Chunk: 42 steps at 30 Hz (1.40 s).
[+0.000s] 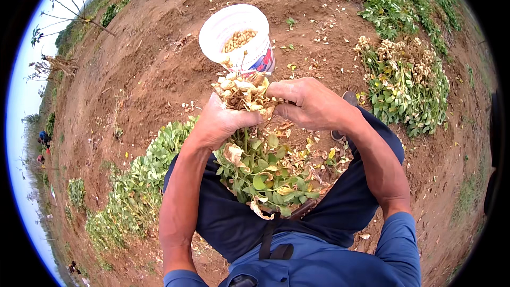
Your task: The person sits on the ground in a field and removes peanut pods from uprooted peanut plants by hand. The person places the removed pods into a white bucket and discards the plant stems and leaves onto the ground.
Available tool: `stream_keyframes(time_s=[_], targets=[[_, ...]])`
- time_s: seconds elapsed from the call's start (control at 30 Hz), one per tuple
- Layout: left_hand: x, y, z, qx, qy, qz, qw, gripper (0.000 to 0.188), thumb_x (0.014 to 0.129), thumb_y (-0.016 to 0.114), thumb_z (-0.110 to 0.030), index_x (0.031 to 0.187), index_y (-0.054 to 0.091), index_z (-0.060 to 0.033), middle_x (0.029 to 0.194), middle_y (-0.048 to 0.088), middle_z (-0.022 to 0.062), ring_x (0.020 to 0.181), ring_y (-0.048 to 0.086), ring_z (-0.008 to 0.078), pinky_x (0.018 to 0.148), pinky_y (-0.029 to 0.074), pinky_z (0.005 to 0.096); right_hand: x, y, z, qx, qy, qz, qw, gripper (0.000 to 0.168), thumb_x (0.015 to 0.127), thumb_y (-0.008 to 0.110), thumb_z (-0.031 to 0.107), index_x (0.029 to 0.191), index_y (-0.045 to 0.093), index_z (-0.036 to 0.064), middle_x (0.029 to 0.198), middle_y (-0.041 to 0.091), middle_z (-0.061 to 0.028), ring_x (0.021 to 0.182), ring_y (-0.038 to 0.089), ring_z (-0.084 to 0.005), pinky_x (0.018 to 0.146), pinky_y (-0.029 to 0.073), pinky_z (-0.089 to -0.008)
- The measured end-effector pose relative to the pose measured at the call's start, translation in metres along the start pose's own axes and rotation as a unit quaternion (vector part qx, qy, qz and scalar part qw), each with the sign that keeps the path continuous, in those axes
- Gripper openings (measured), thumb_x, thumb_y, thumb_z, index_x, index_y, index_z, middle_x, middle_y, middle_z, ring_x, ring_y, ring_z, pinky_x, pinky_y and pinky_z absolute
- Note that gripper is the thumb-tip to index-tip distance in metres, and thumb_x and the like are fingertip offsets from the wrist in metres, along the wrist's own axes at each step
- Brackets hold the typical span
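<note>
My left hand [223, 121] is closed round the stems of an uprooted peanut plant [259, 171], just under its cluster of pale pods [243, 89]. The plant's leaves hang down between my knees, green with some yellow and dry brown ones. At the right side of the cluster is my right hand [303, 101], its thumb and fingers pinching at the pods; what exactly lies between the fingertips is hidden. Right beyond the cluster stands a white plastic bucket [211, 42] with coloured print, holding loose peanuts [240, 40] inside.
A heap of peanut plants with pods attached [406, 79] lies at the right, with more leafy plants [398, 6] behind. Another row of pulled plants [135, 183] lies at the left. Dry leaves litter the brown soil. People [44, 138] are far off at the left edge.
</note>
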State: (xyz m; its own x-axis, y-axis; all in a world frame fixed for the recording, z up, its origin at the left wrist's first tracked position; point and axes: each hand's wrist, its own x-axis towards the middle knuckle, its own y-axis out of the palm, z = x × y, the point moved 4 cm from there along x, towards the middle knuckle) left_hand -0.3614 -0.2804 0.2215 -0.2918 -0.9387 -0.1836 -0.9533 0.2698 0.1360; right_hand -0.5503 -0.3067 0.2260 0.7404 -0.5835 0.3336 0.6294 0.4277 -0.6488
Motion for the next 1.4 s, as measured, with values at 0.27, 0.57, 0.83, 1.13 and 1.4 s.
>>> stream_keyframes(time_s=[0.27, 0.57, 0.83, 1.13, 1.4], targets=[[0.011, 0.001, 0.008, 0.06, 0.03, -0.02, 0.998, 0.051, 0.074, 0.079, 0.004, 0.122, 0.066, -0.0021, 0.11, 0.072, 0.0029, 0.097, 0.068, 0.0131, 0.085, 0.056, 0.0312, -0.001, 0.013, -0.012, 0.018, 0.09, 0.006, 0.996, 0.037, 0.086, 0.059, 0.01, 0.122, 0.057, 0.002, 0.108, 0.069, -0.0223, 0.091, 0.069, -0.0442, 0.076, 0.054, -0.0515], [0.011, -0.008, 0.006, -0.003, 0.049, -0.042, 0.998, 0.052, 0.079, 0.082, 0.001, 0.127, 0.064, -0.0023, 0.117, 0.072, 0.0063, 0.103, 0.069, 0.0179, 0.091, 0.057, 0.0341, 0.001, 0.022, -0.018, 0.424, 0.22, 0.027, 0.878, 0.048, 0.093, 0.073, 0.031, 0.126, 0.06, 0.0, 0.095, 0.065, -0.0041, 0.063, 0.057, -0.0055, 0.048, 0.047, -0.0238], [0.005, -0.014, 0.018, -0.083, 0.009, -0.037, 0.996, 0.042, 0.085, 0.077, 0.0, 0.125, 0.064, -0.0023, 0.114, 0.071, 0.0049, 0.099, 0.069, 0.016, 0.085, 0.059, 0.0338, 0.015, 0.029, -0.019, 0.387, 0.197, 0.041, 0.9, 0.048, 0.09, 0.082, 0.04, 0.116, 0.066, 0.003, 0.085, 0.063, 0.0037, 0.066, 0.054, -0.003, 0.054, 0.046, -0.0231], [-0.019, -0.016, 0.016, -0.095, -0.049, 0.035, 0.994, 0.04, 0.08, 0.079, -0.002, 0.118, 0.067, -0.0012, 0.1, 0.073, 0.0059, 0.08, 0.069, 0.0146, 0.071, 0.058, 0.0306, 0.01, 0.038, 0.0, 0.449, 0.067, 0.086, 0.887, 0.026, 0.099, 0.069, 0.021, 0.117, 0.064, 0.002, 0.1, 0.064, 0.0044, 0.088, 0.056, -0.0052, 0.074, 0.047, -0.0251], [-0.035, -0.013, 0.012, -0.046, -0.006, 0.13, 0.99, 0.055, 0.071, 0.092, -0.002, 0.121, 0.067, -0.0059, 0.11, 0.073, 0.0007, 0.098, 0.068, 0.0118, 0.089, 0.057, 0.0317, -0.01, 0.034, 0.021, 0.462, 0.131, 0.166, 0.862, 0.024, 0.095, 0.071, 0.024, 0.102, 0.061, 0.004, 0.081, 0.054, 0.0052, 0.068, 0.048, -0.0049, 0.057, 0.038, -0.025]])
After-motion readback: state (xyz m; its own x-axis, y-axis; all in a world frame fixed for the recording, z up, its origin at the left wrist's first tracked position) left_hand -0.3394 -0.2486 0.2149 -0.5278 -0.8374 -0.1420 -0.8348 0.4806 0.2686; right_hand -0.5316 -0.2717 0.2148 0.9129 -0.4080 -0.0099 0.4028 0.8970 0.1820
